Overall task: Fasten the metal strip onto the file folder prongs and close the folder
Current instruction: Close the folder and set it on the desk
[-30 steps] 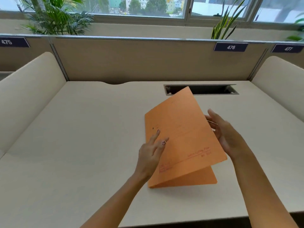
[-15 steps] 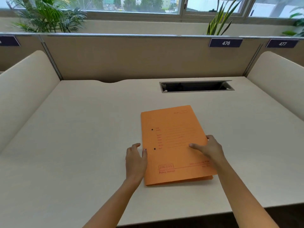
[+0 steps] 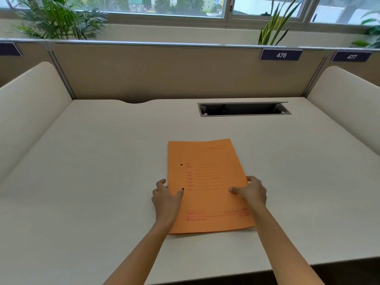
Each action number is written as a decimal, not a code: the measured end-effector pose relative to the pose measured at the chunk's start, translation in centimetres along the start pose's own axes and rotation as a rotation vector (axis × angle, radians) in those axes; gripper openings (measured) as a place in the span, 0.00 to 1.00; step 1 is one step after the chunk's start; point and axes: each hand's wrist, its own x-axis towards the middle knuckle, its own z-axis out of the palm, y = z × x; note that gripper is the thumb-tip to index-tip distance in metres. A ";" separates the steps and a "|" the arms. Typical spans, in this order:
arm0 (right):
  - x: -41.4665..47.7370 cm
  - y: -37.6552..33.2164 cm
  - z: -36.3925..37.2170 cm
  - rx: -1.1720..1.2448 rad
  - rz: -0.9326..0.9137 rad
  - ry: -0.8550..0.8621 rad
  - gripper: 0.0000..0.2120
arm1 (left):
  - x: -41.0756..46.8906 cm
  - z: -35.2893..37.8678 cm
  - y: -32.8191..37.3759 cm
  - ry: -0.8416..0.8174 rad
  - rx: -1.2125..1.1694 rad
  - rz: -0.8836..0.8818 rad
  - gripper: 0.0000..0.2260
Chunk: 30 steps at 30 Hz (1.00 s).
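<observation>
An orange file folder (image 3: 207, 177) lies closed and flat on the beige desk (image 3: 102, 161), front cover up, with red print and two small dark holes near its left edge. My left hand (image 3: 165, 197) rests on the folder's left edge, thumb on the cover by the lower hole, fingers curled on the desk beside it. My right hand (image 3: 251, 191) holds the right edge, thumb on top of the cover and fingers around the edge. The metal strip and prongs are hidden inside the folder.
A rectangular cable slot (image 3: 243, 109) is cut into the desk behind the folder. Beige partition panels (image 3: 164, 73) enclose the desk at the back and both sides. The desk's front edge (image 3: 236, 274) runs close below my forearms.
The front cover came down from half-raised to flat, so the folder closed. Both hands settled onto the folder's left and right edges.
</observation>
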 end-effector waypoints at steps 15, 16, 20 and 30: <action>1.6 -6.7 1.6 0.313 -0.205 -0.031 0.10 | 5.9 -5.4 3.7 0.168 -0.199 0.064 0.14; 2.2 -7.8 1.8 0.330 -0.221 -0.025 0.11 | 6.9 -5.8 4.2 0.187 -0.203 0.075 0.14; 4.6 -11.8 3.0 0.373 -0.275 0.000 0.11 | 10.9 -6.8 6.4 0.245 -0.232 0.096 0.16; 12.1 -19.8 7.3 0.428 -0.286 -0.029 0.11 | 21.8 -7.6 10.2 0.282 -0.341 0.026 0.17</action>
